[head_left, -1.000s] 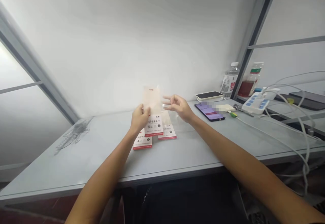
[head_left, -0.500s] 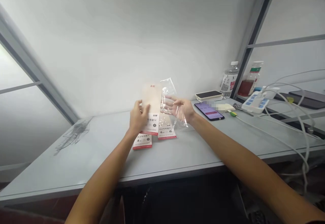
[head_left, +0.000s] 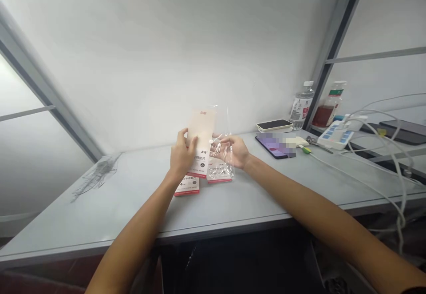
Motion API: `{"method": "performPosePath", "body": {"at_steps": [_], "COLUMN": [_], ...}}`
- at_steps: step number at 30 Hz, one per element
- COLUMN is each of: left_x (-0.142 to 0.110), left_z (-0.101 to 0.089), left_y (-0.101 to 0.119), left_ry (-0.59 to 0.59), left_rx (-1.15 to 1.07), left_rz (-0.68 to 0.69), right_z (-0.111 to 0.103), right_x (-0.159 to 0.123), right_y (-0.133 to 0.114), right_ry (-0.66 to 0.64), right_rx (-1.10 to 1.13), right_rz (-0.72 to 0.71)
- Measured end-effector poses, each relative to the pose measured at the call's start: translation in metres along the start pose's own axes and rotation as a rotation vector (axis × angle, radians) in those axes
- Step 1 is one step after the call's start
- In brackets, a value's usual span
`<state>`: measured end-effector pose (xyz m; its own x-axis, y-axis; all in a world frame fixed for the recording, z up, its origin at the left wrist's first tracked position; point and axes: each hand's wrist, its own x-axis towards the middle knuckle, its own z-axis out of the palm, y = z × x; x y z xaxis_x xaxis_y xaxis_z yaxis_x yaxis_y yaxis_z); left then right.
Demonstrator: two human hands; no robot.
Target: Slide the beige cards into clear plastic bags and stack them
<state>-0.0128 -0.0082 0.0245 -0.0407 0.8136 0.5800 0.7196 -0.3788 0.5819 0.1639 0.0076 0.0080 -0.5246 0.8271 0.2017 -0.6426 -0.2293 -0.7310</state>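
My left hand [head_left: 180, 157] is closed on a flat ruler-set packet [head_left: 201, 125], pale with printed text and a red lower edge, its thumb across the front. The packet stands tilted up above the desk. Beside it, my right hand [head_left: 238, 152] has its fingers curled on a clear plastic bag [head_left: 223, 121], which is see-through and crinkled; where the bag's mouth lies I cannot tell. Below the bag, a second ruler-set packet [head_left: 219, 175] lies on the desk. Another matching packet [head_left: 187, 187] lies under my left hand, partly covered by the held one.
At the left of the desk [head_left: 143, 205] lies a crumpled clear wrapper [head_left: 98, 174]. To the right are a phone [head_left: 271, 146], a cream-cased phone [head_left: 274, 125], a water bottle [head_left: 301, 107], a jar of dark red liquid [head_left: 328, 107], and a power strip [head_left: 336, 135] with tangled white cables.
My right hand has shifted slightly left, and its spread fingers have curled in on the clear bag. The bag now hangs straighter beside the packet, which has tipped slightly right.
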Motion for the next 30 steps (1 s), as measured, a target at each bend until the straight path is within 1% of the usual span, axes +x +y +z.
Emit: {"method": "performPosePath", "body": {"at_steps": [4,11,16,19,22,26,28,30], "left_x": [0.001,0.0,0.002,0.003,0.003,-0.001,-0.003,-0.002], "left_z": [-0.003,-0.004,-0.007,-0.009,-0.008,-0.001,0.003,0.006], "left_y": [0.001,0.002,0.003,0.003,0.003,0.002,0.0,-0.001], "left_ry": [0.002,0.009,0.046,0.069,0.069,0.067,0.055,0.035], "left_rx": [0.077,0.078,0.073,0.053,-0.011,-0.149,-0.241,-0.367], "left_rz": [0.035,0.033,0.034,0.024,-0.009,-0.08,-0.112,-0.164], "right_z": [0.001,0.005,0.006,0.007,0.009,0.012,0.013,0.012], "right_x": [0.001,-0.001,-0.004,-0.005,-0.006,-0.006,-0.005,-0.003], "right_y": [0.002,0.005,0.009,0.011,0.013,0.018,0.02,0.021], "right_ry": [-0.001,0.057,0.022,0.0,-0.036,-0.056,-0.024,0.047], "right_rx": [0.002,0.014,0.003,-0.001,-0.008,-0.046,-0.085,-0.145], "right_rz": [0.006,0.028,0.179,0.22,0.206,0.213,0.189,0.133]}}
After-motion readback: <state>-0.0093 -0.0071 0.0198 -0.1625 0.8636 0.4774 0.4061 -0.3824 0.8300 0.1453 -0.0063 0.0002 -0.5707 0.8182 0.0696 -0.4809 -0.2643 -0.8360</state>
